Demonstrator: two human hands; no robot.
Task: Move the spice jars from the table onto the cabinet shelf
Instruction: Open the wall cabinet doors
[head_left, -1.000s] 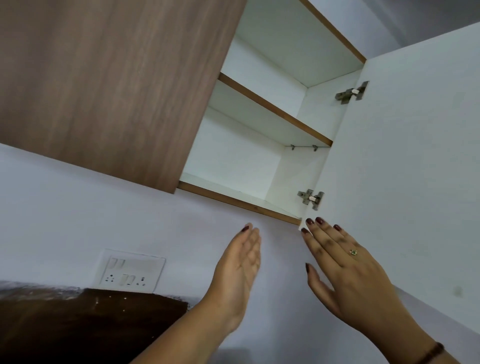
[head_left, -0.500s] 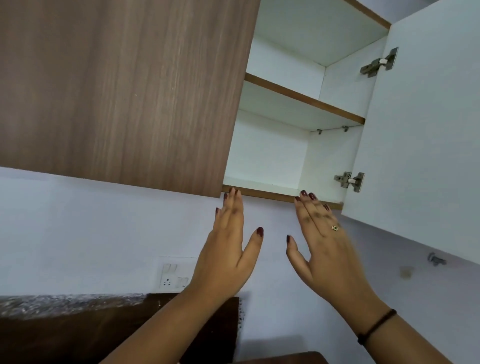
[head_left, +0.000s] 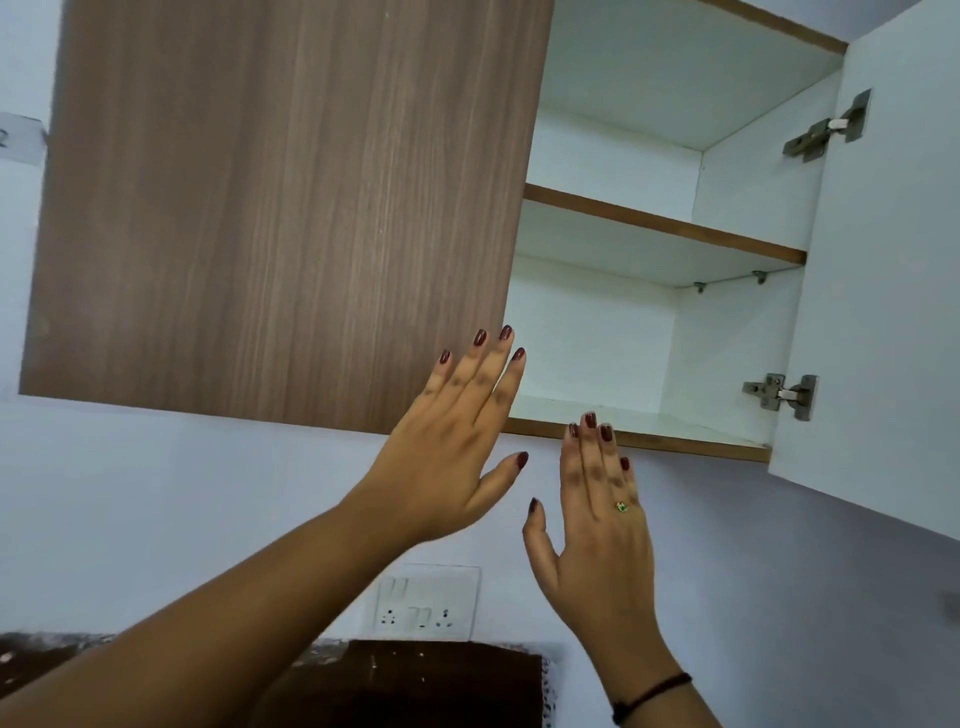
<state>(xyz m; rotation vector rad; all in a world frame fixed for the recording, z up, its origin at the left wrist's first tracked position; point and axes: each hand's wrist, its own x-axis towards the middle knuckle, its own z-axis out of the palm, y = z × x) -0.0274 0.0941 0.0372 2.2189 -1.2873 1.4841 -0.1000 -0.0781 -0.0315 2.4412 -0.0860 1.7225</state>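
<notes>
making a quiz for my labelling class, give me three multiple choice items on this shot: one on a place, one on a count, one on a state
1. Where is the switch plate?
A) on the wall below the cabinet
B) inside the cabinet
C) on the ceiling

2. How many hinges show on the open white door?
A) one
B) two
C) four

3. How are the left hand and the right hand?
A) both in fists
B) the left holds a jar
C) both open, holding nothing

Answers:
1 A: the plate sits on the wall under the cabinet, between the two forearms.
2 B: one hinge is near the door's top and one near its bottom.
3 C: the fingers of both hands are straight and nothing is held.
</notes>
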